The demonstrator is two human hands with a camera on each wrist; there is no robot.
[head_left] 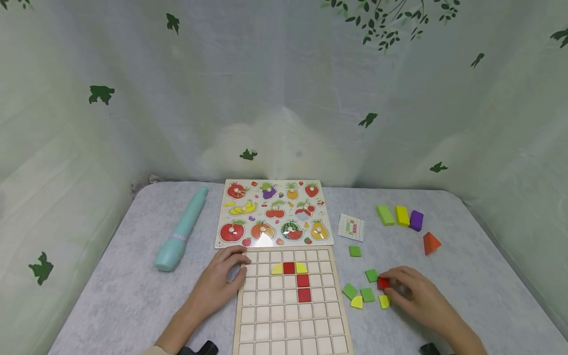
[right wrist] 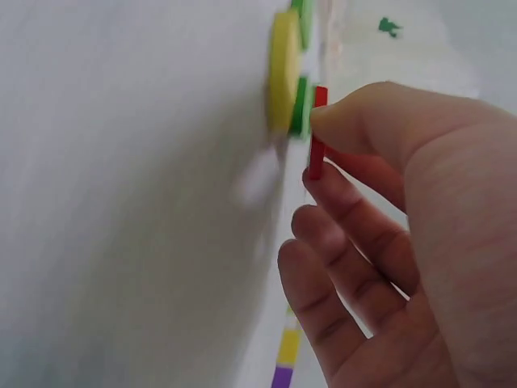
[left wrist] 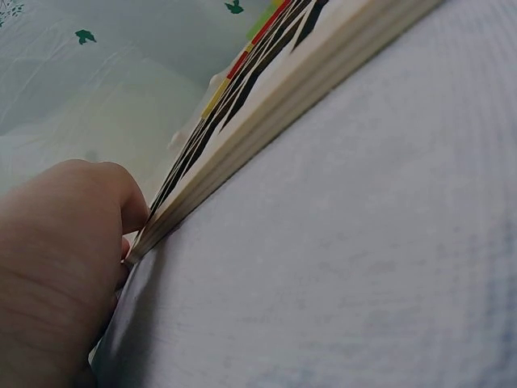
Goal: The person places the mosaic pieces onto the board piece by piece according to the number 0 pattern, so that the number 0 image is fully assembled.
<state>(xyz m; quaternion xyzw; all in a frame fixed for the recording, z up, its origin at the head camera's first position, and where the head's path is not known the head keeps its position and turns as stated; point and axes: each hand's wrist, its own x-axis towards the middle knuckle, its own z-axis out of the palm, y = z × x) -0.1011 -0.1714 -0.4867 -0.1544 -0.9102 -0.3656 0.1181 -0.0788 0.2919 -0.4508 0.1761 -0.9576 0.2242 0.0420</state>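
A wooden grid board point(head_left: 278, 313) lies before me, with red squares point(head_left: 303, 280) and yellow quarter-round tiles point(head_left: 277, 268) in its upper cells. My left hand point(head_left: 219, 278) holds the board's upper left corner, thumb against its left side; in the left wrist view the thumb bends onto the board's edge point(left wrist: 266, 133). To the right of the board, my right hand point(head_left: 412, 293) pinches a red square tile point(right wrist: 320, 99) between thumb and fingers, its other fingers loosely bent. Near that hand lie several green square tiles point(head_left: 368, 295) and yellow quarter-round tiles point(head_left: 357, 302).
Behind the grid board lies a fruit puzzle board point(head_left: 253, 219). A small pattern card point(head_left: 351, 227) sits to its right. Green, yellow and purple blocks point(head_left: 416, 220) and an orange triangular block point(head_left: 431, 243) stand at the right back. A pale teal tapered object point(head_left: 179, 234) lies at left.
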